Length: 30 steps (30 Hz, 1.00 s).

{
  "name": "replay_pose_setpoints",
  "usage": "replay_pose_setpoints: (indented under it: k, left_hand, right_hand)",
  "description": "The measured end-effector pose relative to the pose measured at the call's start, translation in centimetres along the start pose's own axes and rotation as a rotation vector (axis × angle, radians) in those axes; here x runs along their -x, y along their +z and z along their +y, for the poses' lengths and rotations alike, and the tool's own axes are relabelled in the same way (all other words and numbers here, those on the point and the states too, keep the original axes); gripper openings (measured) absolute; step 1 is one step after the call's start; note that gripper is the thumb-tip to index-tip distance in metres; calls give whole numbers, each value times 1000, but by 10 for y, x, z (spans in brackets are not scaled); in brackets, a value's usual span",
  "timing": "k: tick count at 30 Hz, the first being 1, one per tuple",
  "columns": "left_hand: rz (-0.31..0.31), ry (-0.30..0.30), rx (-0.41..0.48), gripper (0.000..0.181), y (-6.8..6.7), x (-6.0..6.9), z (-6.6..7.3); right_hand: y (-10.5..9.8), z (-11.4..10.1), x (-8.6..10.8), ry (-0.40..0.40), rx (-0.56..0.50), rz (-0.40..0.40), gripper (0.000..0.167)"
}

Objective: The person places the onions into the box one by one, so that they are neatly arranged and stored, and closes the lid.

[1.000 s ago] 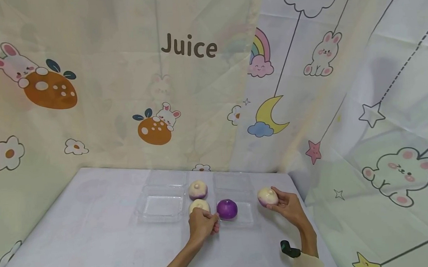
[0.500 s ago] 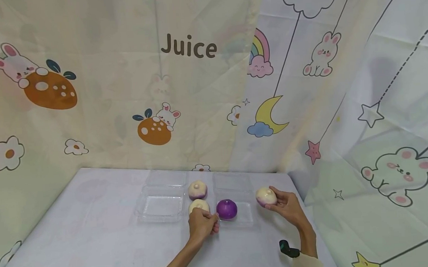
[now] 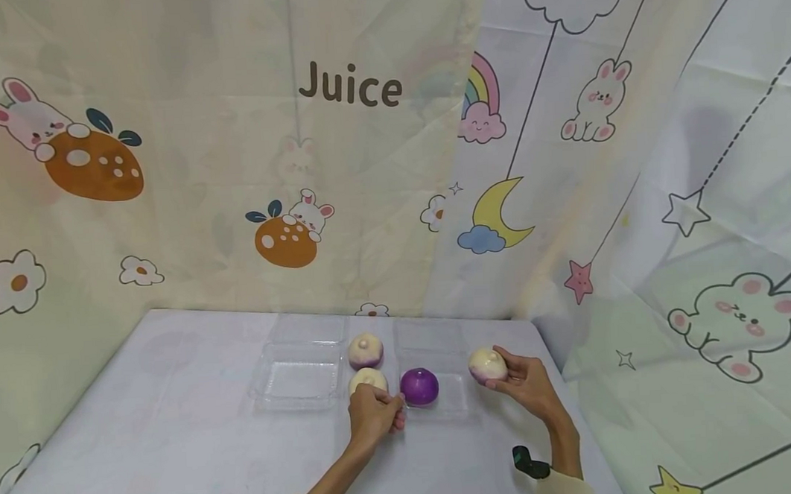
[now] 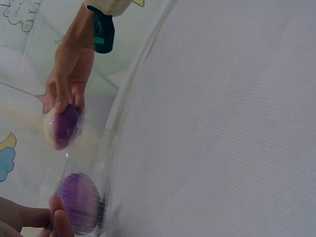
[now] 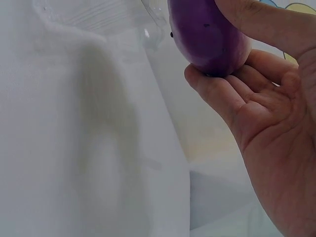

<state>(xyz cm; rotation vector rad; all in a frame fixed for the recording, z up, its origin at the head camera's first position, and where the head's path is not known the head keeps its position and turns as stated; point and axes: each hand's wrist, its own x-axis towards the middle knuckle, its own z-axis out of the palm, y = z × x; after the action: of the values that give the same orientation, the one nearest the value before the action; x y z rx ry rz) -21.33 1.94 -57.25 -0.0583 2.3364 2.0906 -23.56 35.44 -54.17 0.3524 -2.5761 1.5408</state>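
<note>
Currently your right hand (image 3: pixel 536 390) grips a white-and-purple turnip-like ball (image 3: pixel 486 367), held up just right of the clear clamshell (image 3: pixel 453 395). Your left hand (image 3: pixel 374 417) pinches that clamshell's rim at its left side. Inside it sits a purple ball (image 3: pixel 419 387); just left of it stand two pale-topped balls (image 3: pixel 365 351), and farther left, a second clamshell (image 3: pixel 302 384).

One ball (image 3: pixel 419 387) is solid purple, the held ball (image 3: pixel 485 365) cream and purple, the cream backdrop (image 3: pixel 202 145) rabbit-printed.

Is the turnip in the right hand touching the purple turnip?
Apart: in the head view, the clear box shows in the gap between the held turnip and the purple turnip.
</note>
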Motion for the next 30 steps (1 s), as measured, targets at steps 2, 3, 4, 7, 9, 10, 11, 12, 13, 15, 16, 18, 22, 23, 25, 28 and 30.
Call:
replay_pose_setpoints:
  k: [2,3,4,7,9,10,11,12,13,15,16,18,22,23,25,28,30]
  left_hand:
    - [2,-1,-1,23,0,0,0]
    - [4,-1,-4,23,0,0,0]
    - [4,0,-6,23,0,0,0]
    - [7,-3,-8,22,1,0,-1]
    - [8,-3,-10,22,1,0,-1]
    - [8,-4,-9,23,1,0,-1]
    - [8,-4,-9,23,1,0,-1]
    - [8,-3,-8,22,1,0,-1]
    - [7,0,-8,22,1,0,-2]
    - [6,3,-8,23,1,0,-2]
    - [5,4,-9,23,1,0,-2]
    - [7,5,-10,23,1,0,-2]
    - [14,-1,-10,24,1,0,-2]
    - [16,0,-10,24,1,0,-2]
    - [18,2,-10,25,1,0,-2]
    - [18,3,-8,25,1,0,-2]
    - [16,3,-7,25,1,0,-2]
  right_hand:
    - [1,-1,0,1,6,1,73]
    - [1,-1,0,-1,5,1,73]
    - [2,-1,0,-3,3,2,73]
    - [4,0,-1,-14,-2,0,72]
    - [5,1,-1,-23,-2,-2,72]
    - [6,1,0,-26,-1,-2,72]
    - [6,1,0,-29,0,-2,72]
    - [7,1,0,-35,5,-2,72]
    - [7,1,0,-40,5,0,72]
    - [8,1,0,-50,3,2,71]
    - [8,0,0,-51,2,1,71]
    - [9,0,0,-54,3,-3,71]
    - [11,-1,-2,-42,-4,-5,73]
    - [11,-1,-2,-49,1,-6,73]
    - [11,-3,-2,-48,-4,-1,73]
    - [12,-5,-2,-53,-6,-4,74]
    - [13,-6,-2,-48,-17,-6,75]
